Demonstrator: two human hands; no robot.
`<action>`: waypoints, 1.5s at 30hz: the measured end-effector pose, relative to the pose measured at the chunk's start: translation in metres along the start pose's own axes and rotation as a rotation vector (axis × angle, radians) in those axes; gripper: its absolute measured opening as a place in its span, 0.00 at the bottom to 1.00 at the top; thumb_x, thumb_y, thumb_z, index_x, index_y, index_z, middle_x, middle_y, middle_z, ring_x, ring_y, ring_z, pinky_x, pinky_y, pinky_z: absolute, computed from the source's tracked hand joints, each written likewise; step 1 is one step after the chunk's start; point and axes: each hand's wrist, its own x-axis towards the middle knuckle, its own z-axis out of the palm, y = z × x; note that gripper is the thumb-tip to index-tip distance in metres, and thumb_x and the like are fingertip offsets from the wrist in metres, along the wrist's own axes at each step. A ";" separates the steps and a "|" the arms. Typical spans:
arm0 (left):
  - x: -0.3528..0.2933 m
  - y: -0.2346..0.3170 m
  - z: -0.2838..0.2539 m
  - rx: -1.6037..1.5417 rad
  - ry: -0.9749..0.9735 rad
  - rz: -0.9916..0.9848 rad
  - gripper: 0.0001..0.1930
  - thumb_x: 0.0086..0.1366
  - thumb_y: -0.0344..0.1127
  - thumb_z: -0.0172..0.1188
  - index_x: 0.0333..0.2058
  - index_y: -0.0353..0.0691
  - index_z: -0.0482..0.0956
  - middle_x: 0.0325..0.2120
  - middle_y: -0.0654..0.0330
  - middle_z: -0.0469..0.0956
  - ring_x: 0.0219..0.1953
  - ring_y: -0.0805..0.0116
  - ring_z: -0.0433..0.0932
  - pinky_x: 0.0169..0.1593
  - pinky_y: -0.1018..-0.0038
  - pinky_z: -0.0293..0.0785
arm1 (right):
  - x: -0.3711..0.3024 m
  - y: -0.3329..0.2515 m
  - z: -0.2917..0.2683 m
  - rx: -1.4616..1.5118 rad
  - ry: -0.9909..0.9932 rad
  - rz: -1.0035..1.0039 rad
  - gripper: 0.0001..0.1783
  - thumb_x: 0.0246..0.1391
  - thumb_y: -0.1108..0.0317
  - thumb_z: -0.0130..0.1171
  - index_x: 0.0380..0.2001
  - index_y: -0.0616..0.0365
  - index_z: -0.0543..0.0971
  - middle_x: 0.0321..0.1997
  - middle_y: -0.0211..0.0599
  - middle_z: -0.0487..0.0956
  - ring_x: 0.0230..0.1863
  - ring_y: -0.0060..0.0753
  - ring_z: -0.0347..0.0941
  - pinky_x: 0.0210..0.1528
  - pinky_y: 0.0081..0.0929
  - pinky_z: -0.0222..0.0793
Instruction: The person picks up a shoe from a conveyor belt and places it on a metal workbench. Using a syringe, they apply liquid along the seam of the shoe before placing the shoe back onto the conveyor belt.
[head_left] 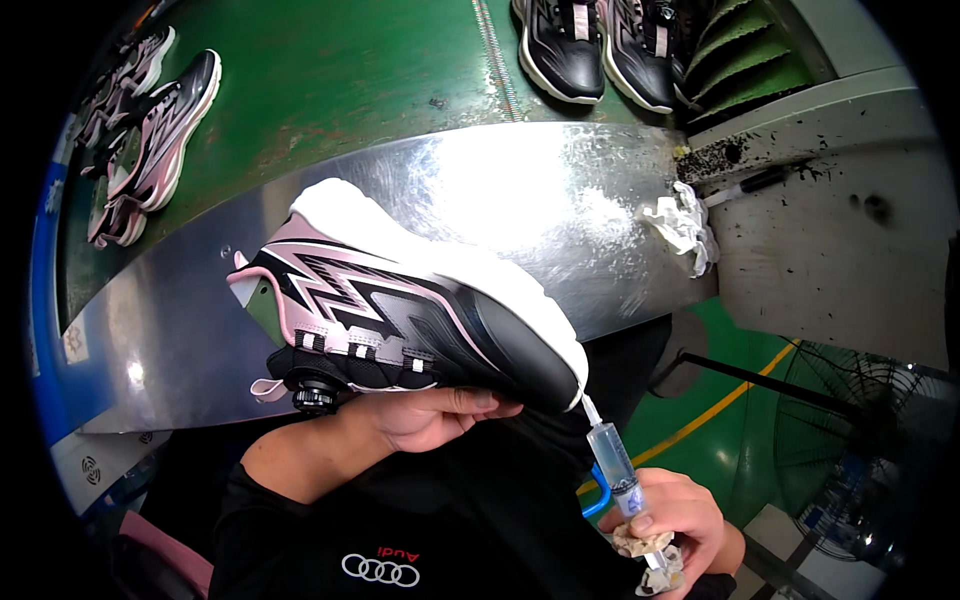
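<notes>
A black and pink sneaker (430, 310) with a thick white sole (490, 265) lies on its side in the air, toe to the right. My left hand (440, 415) grips it from below, near the forefoot; part of the fingers is hidden behind the upper. A dial lace fastener (314, 394) sits on the shoe's near side. My right hand (685, 510) is closed around a clear syringe (612, 462) holding clear liquid. Its white nozzle (590, 408) meets the seam between sole and upper at the toe. Crumpled whitish material (645, 545) wraps the plunger end.
A curved metal plate (380, 165) edges the green conveyor belt (330, 80). More sneakers (165, 140) stand at the far left and a pair (565, 50) at the top. Crumpled tissue (685, 225) and a black-handled tool (750, 185) lie right. A fan (850, 430) stands beyond. A blue loop (598, 490) shows beside the syringe.
</notes>
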 end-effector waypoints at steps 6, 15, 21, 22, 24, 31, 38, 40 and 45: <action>0.015 0.000 0.002 -0.053 -0.012 0.012 0.13 0.58 0.23 0.56 0.43 0.41 0.75 0.42 0.61 0.76 0.48 0.70 0.73 0.56 0.69 0.68 | 0.007 0.001 0.012 -0.147 0.071 -0.059 0.40 0.29 0.45 0.72 0.41 0.64 0.74 0.35 0.40 0.78 0.33 0.43 0.75 0.30 0.33 0.63; 0.028 0.004 0.010 -0.080 -0.017 0.026 0.12 0.58 0.23 0.56 0.41 0.41 0.77 0.40 0.62 0.78 0.45 0.72 0.75 0.51 0.72 0.72 | 0.009 0.020 0.031 -0.553 0.146 -0.096 0.31 0.34 0.49 0.70 0.39 0.59 0.76 0.30 0.31 0.77 0.18 0.25 0.59 0.19 0.16 0.56; 0.030 0.006 0.018 -0.097 -0.016 0.046 0.13 0.58 0.22 0.56 0.42 0.41 0.76 0.41 0.61 0.77 0.46 0.70 0.75 0.48 0.74 0.74 | 0.011 0.035 0.038 -0.758 0.152 -0.164 0.26 0.35 0.52 0.69 0.37 0.56 0.77 0.28 0.32 0.77 0.17 0.24 0.57 0.18 0.16 0.54; 0.030 0.006 0.018 -0.096 -0.020 0.048 0.13 0.58 0.22 0.56 0.43 0.41 0.76 0.42 0.60 0.77 0.46 0.69 0.75 0.48 0.75 0.74 | 0.011 0.037 0.039 -0.780 0.150 -0.179 0.26 0.35 0.53 0.69 0.37 0.56 0.77 0.28 0.32 0.77 0.17 0.23 0.57 0.18 0.16 0.53; 0.029 0.006 0.018 -0.093 -0.031 0.052 0.14 0.58 0.23 0.56 0.44 0.40 0.75 0.43 0.60 0.76 0.47 0.69 0.74 0.47 0.75 0.75 | 0.013 0.040 0.041 -0.812 0.147 -0.184 0.24 0.35 0.55 0.69 0.37 0.55 0.77 0.29 0.33 0.78 0.16 0.23 0.56 0.18 0.16 0.53; 0.029 0.007 0.026 -0.066 0.002 0.056 0.17 0.59 0.25 0.56 0.49 0.39 0.71 0.45 0.57 0.74 0.49 0.64 0.73 0.45 0.77 0.77 | 0.014 0.044 0.042 -0.887 0.110 -0.185 0.24 0.35 0.56 0.69 0.36 0.54 0.77 0.30 0.33 0.78 0.15 0.22 0.56 0.18 0.16 0.53; 0.034 0.007 0.030 -0.056 -0.010 0.071 0.19 0.59 0.26 0.56 0.50 0.40 0.69 0.47 0.57 0.73 0.50 0.62 0.72 0.45 0.78 0.77 | 0.015 0.044 0.039 -0.926 0.095 -0.165 0.23 0.35 0.56 0.68 0.36 0.55 0.77 0.29 0.31 0.78 0.16 0.22 0.57 0.18 0.16 0.54; 0.036 0.007 0.030 -0.054 -0.011 0.072 0.19 0.59 0.26 0.56 0.50 0.40 0.69 0.47 0.57 0.73 0.50 0.62 0.72 0.45 0.78 0.77 | 0.014 0.045 0.037 -0.931 0.095 -0.165 0.23 0.35 0.56 0.68 0.36 0.55 0.77 0.28 0.30 0.77 0.16 0.22 0.57 0.18 0.17 0.54; 0.029 0.010 0.029 -0.083 0.001 0.086 0.17 0.59 0.25 0.56 0.48 0.38 0.71 0.45 0.56 0.75 0.50 0.61 0.73 0.45 0.76 0.76 | 0.014 0.041 0.041 -0.908 0.100 -0.235 0.25 0.33 0.52 0.70 0.33 0.54 0.77 0.24 0.28 0.73 0.17 0.24 0.59 0.18 0.18 0.55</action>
